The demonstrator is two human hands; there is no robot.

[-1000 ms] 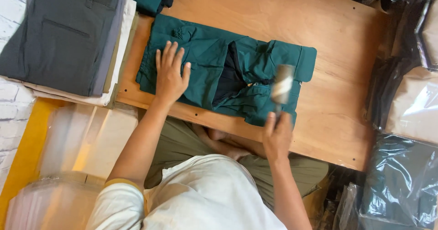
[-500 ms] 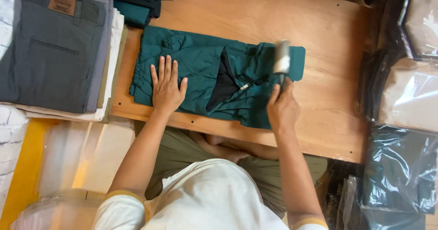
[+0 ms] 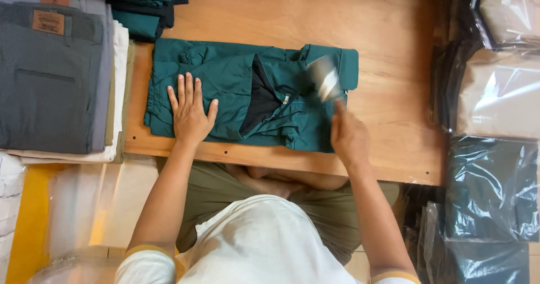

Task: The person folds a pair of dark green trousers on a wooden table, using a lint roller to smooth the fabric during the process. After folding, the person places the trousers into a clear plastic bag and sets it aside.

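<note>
A folded dark green garment [image 3: 236, 87] with an open zip and dark lining lies on a wooden board [image 3: 388, 47]. My left hand [image 3: 190, 112] presses flat on the garment's left part, fingers spread. My right hand [image 3: 349, 136] grips the handle of a lint roller [image 3: 324, 79], whose pale roll is blurred and rests on the garment's upper right part.
A stack of folded trousers [image 3: 50, 75], grey on top, lies left of the board. More green folded clothes [image 3: 140, 2] sit at the top left. Plastic-wrapped packs [image 3: 495, 92] are piled along the right. Clear plastic bags [image 3: 90, 205] lie at lower left.
My right hand has swept the lint roller over the garment's right side, now angled toward the upper left. The left hand stays pressed on the garment. The view has shifted.
</note>
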